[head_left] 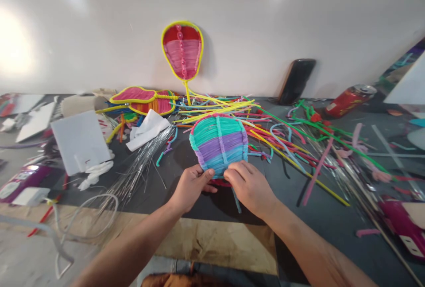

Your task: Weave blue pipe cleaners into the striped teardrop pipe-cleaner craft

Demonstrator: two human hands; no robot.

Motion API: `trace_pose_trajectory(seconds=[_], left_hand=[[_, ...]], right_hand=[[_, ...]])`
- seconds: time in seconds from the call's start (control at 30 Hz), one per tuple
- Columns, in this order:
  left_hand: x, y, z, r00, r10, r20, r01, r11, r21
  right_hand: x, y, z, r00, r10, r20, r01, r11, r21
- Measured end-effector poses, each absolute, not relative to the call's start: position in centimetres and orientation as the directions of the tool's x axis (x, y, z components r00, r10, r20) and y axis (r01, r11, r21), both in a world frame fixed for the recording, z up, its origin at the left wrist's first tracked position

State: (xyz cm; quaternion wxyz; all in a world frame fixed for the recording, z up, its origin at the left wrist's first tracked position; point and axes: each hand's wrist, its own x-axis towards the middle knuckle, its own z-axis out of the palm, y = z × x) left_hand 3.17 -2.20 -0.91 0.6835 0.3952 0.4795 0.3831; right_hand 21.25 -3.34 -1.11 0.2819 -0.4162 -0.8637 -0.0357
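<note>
A fan-shaped pipe-cleaner panel (207,143), banded in teal, purple and blue, is held upright above the dark tabletop (265,203). My left hand (192,185) grips its lower left edge, thumb in front and fingers behind. At the lower right, my right hand (249,185) has its fingers closed on the blue band. A loose blue pipe cleaner end (237,200) hangs below the right fingers. What the right fingertips pinch is partly hidden. Behind, a finished-looking pink and red paddle shape (182,52) with a yellow rim leans against the wall.
Many loose pipe cleaners (219,107) lie behind the panel and to the right. Thin wires (133,174) and white paper (79,141) are at left. A phone (297,81) and a red can (350,101) stand at the back right. Purple glue-gun-like tools (403,220) sit at both sides.
</note>
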Motion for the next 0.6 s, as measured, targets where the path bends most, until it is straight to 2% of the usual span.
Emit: trace_pose_trajectory(seconds=[0.1,0.23,0.47,0.6], left_hand=[[2.9,-2.1,-1.1,0.227,0.917,-0.327,-0.165,0.367,0.915],[2.8,-2.1,-1.2,0.213,0.940,-0.265,-0.228,0.312,0.922],[3.0,-2.7,-1.6,0.165,0.975,-0.148,-0.221,0.183,0.958],[3.0,-2.8,-1.8,0.162,0.979,-0.125,-0.195,0.156,0.968]], right_hand=[[21.5,-3.2,-0.8,-0.388,0.723,0.571,0.741,0.613,-0.273],[21.8,-3.3,-0.1,-0.266,0.759,0.594,0.799,0.519,-0.305],[21.4,-3.8,-0.1,-0.209,0.822,0.529,0.791,0.460,-0.403],[21.1,-4.0,-0.5,-0.194,0.813,0.548,0.753,0.482,-0.449]])
